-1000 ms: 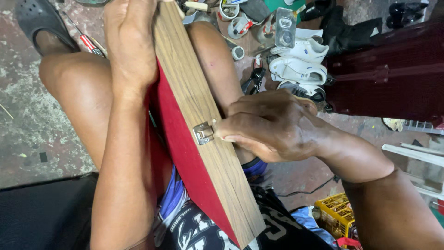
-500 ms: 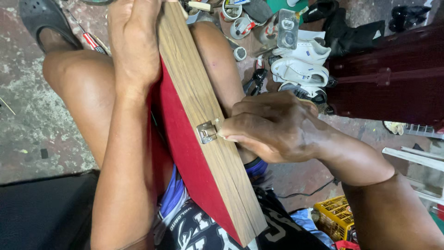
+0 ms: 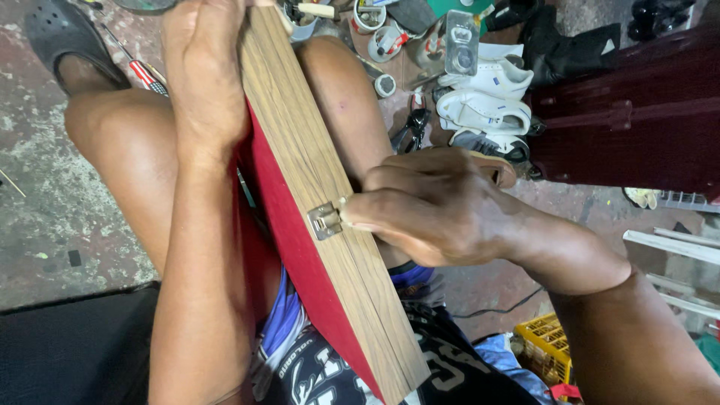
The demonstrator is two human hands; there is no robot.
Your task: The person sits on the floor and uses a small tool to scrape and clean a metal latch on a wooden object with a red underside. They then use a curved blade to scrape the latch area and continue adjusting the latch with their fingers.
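A long wood-grain box (image 3: 300, 150) with a red felt face (image 3: 289, 225) rests edge-up across my knees. My left hand (image 3: 202, 75) clasps its far end from above. A small silver metal clasp (image 3: 326, 220) sits on the box's wooden edge. My right hand (image 3: 427, 206) has its fingertips pinched against that clasp, with the fingers curled closed. Whether something small lies between the fingers is hidden.
On the concrete floor beyond my knees lie white shoes (image 3: 480, 105), black pliers (image 3: 412, 127), tape rolls (image 3: 386, 41) and a screwdriver (image 3: 146, 75). A dark red wooden cabinet (image 3: 637, 112) stands at right. A yellow crate (image 3: 547, 349) sits near my right elbow. A black clog (image 3: 60, 34) covers my foot.
The view has shifted slightly; the box and both hands keep the same hold. My right fingertips stay on the clasp with barely any movement.
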